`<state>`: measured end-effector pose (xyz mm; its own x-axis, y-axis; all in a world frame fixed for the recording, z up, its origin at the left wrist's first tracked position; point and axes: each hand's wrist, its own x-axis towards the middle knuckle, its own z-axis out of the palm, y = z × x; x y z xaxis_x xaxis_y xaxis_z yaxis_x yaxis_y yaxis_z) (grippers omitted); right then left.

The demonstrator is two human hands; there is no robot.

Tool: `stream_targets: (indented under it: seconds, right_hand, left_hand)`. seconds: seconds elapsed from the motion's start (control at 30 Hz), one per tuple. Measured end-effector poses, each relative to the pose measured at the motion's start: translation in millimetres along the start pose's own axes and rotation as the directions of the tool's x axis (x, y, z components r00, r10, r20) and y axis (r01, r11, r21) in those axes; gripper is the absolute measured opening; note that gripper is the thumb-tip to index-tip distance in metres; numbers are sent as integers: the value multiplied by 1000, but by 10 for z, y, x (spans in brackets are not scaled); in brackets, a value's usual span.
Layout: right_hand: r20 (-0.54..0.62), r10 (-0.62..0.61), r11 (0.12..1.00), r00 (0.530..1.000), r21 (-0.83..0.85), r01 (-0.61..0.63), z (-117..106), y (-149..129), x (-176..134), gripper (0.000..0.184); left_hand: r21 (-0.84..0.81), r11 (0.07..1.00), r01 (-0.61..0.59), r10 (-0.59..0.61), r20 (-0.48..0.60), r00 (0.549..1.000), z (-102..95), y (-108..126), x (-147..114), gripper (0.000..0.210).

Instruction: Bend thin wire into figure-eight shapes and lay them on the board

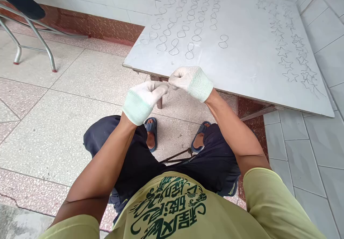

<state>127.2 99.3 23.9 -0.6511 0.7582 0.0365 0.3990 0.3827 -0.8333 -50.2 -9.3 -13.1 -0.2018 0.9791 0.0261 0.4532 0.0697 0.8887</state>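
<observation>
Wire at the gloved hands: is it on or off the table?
Off: the wire shows below the left hand and right hand, against the floor.

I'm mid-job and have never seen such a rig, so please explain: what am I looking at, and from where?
No machine here: a person works with a gloved left hand and a gloved right hand. The one picture comes from a camera worn on the head, looking forward and down. On the white table, wire figure-eights lie in rows at the left and middle, wire stars along the right side. By its near edge the hands pinch a thin bent wire, its outline too faint to name surely.
</observation>
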Motion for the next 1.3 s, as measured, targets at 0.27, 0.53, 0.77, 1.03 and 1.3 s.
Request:
stream_targets:
  seconds: [0.27,0.53,0.77,1.03,1.3]
  right_hand:
    - [-19,34,997,999,63,-33,55,16,-6,21]
    - [-37,32,990,999,142,-27,61,79,18,24]
    - [-105,99,977,989,197,-77,116,-1,-3,23]
    - [-97,120,943,988,323,-83,199,19,33,32]
    - [-83,98,964,992,256,-74,138,-26,-34,31]
  left_hand:
    - [267,962,-49,81,-109,991,105,75,8,25]
    - [146,988,42,-23,-133,991,105,208,-91,32]
    - [111,992,65,-57,-78,995,31,183,2,22]
    - [233,970,-70,87,-62,994,103,158,8,24]
    - [560,770,-305,336,51,941,4,140,33,29]
